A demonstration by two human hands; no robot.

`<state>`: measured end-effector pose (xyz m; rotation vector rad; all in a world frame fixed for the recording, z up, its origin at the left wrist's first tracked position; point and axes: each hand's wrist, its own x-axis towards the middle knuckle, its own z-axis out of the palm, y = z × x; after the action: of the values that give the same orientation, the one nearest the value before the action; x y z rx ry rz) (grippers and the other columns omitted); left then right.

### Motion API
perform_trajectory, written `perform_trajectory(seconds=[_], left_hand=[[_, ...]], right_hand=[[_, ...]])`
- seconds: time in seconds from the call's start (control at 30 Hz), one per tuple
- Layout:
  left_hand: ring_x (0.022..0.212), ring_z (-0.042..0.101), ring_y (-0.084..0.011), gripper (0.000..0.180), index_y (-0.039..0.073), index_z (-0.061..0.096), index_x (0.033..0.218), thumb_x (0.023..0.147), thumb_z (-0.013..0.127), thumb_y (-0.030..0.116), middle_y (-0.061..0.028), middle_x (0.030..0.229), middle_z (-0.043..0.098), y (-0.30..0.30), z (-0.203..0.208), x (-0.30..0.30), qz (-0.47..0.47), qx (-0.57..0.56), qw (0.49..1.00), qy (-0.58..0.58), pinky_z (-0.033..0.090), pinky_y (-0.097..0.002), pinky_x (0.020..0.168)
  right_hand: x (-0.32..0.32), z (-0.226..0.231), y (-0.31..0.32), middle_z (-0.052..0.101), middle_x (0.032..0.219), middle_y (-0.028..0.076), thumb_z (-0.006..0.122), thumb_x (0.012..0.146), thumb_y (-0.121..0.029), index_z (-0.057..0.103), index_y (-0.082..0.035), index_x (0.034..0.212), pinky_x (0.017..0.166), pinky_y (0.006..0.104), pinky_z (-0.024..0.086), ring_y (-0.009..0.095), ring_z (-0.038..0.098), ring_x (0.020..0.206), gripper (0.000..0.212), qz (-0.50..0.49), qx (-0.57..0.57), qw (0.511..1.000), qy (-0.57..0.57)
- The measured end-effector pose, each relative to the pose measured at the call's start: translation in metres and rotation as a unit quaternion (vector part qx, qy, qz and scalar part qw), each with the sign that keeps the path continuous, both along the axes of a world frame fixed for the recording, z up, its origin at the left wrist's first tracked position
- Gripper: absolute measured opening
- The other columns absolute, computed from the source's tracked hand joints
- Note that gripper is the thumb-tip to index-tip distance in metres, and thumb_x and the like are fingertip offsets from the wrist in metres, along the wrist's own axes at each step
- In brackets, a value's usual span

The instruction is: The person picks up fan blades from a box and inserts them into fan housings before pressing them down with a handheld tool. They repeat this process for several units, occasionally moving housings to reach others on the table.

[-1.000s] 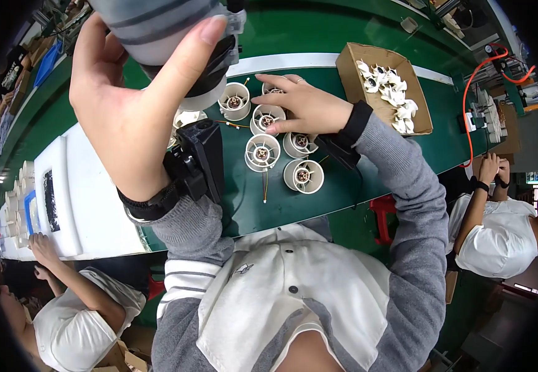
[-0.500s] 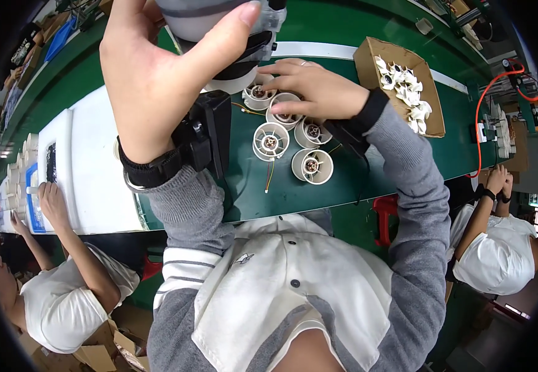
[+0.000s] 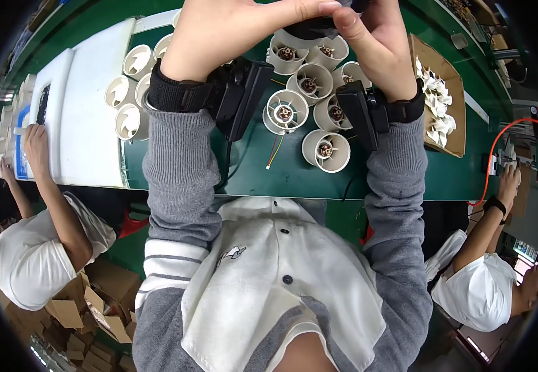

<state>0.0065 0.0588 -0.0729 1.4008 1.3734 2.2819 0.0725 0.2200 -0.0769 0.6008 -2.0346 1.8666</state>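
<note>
Both my hands are raised at the upper edge of the head view. My left hand (image 3: 225, 31) and my right hand (image 3: 385, 53) close around a mostly hidden black device (image 3: 311, 28), thumbs nearly meeting in front of it. Most of the other fingers are cut off or hidden. Below stand several white round housings (image 3: 286, 113), each with a spoked ring and copper-wound motor inside. Thin coloured wires (image 3: 273, 154) trail from the nearest one onto the green table. Black modules (image 3: 242, 99) are strapped to both my wrists.
More white housings with white blades (image 3: 131, 121) stand left, beside a white foam board (image 3: 92, 118). At right, a cardboard box (image 3: 452, 77) holds several white fan wheels. A red hose (image 3: 496, 146) hangs beyond. Co-workers sit at left (image 3: 36, 254) and right (image 3: 476, 282).
My right hand has lifted from the housings up to the device. My left hand has moved up and right with it. The view has shifted, showing more housings.
</note>
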Motion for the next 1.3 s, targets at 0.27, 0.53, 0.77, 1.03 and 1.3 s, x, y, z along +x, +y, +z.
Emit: perform_trajectory(seconds=[0.27, 0.53, 0.77, 1.03, 1.3], left_hand=[[0.102, 0.058, -0.0178, 0.062, -0.006, 0.041, 0.128, 0.077, 0.073, 0.008, -0.0127, 0.114, 0.058, -0.008, -0.01, 0.01, 0.109, -0.106, 0.987, -0.059, 0.046, -0.029, 0.089], [0.107, 0.054, -0.0175, 0.057, -0.006, 0.036, 0.132, 0.085, 0.065, 0.006, -0.0126, 0.118, 0.055, -0.003, -0.027, 0.003, 0.055, -0.03, 0.995, -0.075, 0.043, -0.0278, 0.091], [0.111, 0.049, -0.0166, 0.054, -0.007, 0.032, 0.135, 0.09, 0.058, 0.009, -0.0112, 0.121, 0.052, 0.016, -0.033, 0.0, -0.054, 0.132, 0.982, -0.123, 0.041, -0.0271, 0.092], [0.11, 0.049, -0.016, 0.061, -0.005, 0.025, 0.139, 0.091, 0.057, 0.013, -0.0103, 0.124, 0.048, 0.011, -0.04, 0.005, -0.005, 0.052, 0.997, -0.062, 0.04, -0.0266, 0.092], [0.111, 0.048, -0.0161, 0.064, -0.004, 0.022, 0.141, 0.091, 0.058, 0.014, -0.0105, 0.127, 0.045, 0.004, -0.041, 0.008, 0.048, -0.077, 0.995, -0.045, 0.04, -0.0266, 0.092]], right_hand=[[-0.01, -0.02, 0.005, 0.034, 0.139, 0.012, 0.067, 0.084, -0.03, 0.012, 0.002, 0.144, 0.106, 0.0331, 0.029, 0.021, 0.036, 0.128, 0.087, 0.049, 0.016, 0.998, 0.025], [-0.016, -0.03, 0.008, 0.031, 0.143, 0.012, 0.075, 0.077, -0.019, 0.01, 0.0, 0.145, 0.107, 0.035, 0.028, 0.023, 0.034, 0.131, 0.097, 0.073, -0.061, 0.995, -0.035], [-0.02, -0.037, 0.015, 0.03, 0.144, 0.011, 0.083, 0.066, -0.012, 0.008, -0.005, 0.147, 0.106, 0.0351, 0.031, 0.024, 0.035, 0.131, 0.11, 0.014, -0.007, 0.998, 0.053], [-0.016, -0.031, 0.012, 0.034, 0.142, 0.013, 0.083, 0.068, -0.014, 0.005, -0.005, 0.147, 0.104, 0.0349, 0.033, 0.024, 0.037, 0.129, 0.112, 0.025, 0.033, 0.999, 0.024], [-0.015, -0.035, 0.013, 0.035, 0.141, 0.014, 0.081, 0.07, -0.017, 0.003, -0.004, 0.147, 0.104, 0.0332, 0.032, 0.024, 0.038, 0.128, 0.11, 0.02, 0.046, 0.998, 0.03]])
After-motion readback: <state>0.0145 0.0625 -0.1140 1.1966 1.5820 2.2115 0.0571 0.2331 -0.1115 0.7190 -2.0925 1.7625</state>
